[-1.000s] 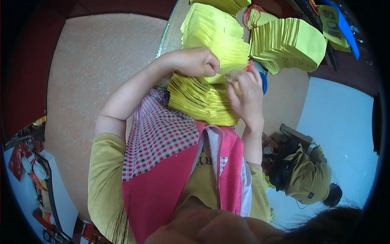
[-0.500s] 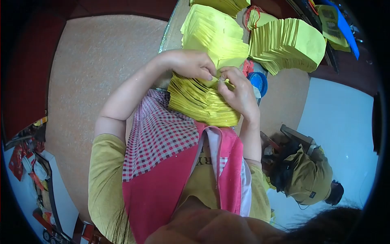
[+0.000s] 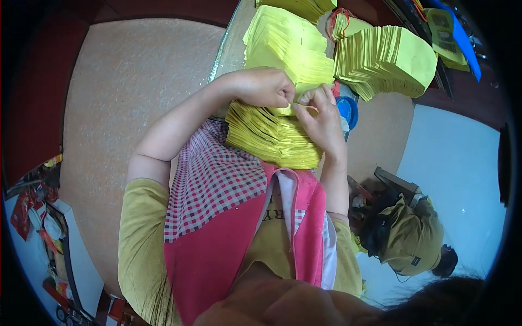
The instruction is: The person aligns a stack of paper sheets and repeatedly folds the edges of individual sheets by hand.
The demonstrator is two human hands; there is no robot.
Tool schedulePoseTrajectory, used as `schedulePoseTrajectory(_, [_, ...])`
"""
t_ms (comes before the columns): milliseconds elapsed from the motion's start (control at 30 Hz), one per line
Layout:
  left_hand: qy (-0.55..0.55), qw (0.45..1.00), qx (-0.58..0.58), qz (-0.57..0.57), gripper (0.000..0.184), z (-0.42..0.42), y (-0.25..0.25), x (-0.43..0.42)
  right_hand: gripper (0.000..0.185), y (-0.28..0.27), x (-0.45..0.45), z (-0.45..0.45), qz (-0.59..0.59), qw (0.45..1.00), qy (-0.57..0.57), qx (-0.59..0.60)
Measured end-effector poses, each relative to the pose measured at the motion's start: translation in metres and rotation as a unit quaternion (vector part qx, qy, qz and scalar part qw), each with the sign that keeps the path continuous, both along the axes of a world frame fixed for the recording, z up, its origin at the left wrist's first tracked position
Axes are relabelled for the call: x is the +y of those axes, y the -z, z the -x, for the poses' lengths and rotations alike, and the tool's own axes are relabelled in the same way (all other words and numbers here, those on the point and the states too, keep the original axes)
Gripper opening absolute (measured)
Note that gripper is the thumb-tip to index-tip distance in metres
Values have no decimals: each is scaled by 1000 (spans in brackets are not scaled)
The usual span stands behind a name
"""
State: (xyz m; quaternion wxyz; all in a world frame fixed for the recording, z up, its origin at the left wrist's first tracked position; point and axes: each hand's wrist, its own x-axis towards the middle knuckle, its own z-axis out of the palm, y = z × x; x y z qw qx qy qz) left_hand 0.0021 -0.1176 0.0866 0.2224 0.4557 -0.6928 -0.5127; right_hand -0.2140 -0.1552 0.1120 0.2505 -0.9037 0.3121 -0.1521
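My left hand is closed in a pinch over the yellow paper sheet, its knuckles turned up. Facing it from the right, my right hand has its thumb and fingertips drawn together at the same sheet's edge; the exact contact is too small to make out. Below both hands lies a thick stack of folded yellow paper, close against my apron. Just beyond my hands spreads a paler fanned stack of yellow paper.
More yellow paper bundles stand at the far right, one tied with red string. A blue round container sits right of my right hand. Another person is bent over at the right.
My left hand has shifted slightly right. My right hand's fingers have lifted and straightened a little, while the thumb stays near the sheet. The stacks look the same.
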Motion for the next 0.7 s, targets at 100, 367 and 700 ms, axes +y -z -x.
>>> schedulePoseTrajectory(100, [-17, 999, 17, 39, 17, 2, 4, -1, 15, -16, 12, 3, 82, 997, -10, -5])
schedulePoseTrajectory(367, [-237, 904, 18, 357, 14, 11, 6, -13, 15, -11, 17, 3, -23, 991, -80, 107])
schedulePoseTrajectory(700, [29, 999, -21, 15, 30, 0, 9, -4, 14, -10, 10, 0, -22, 998, -45, 27])
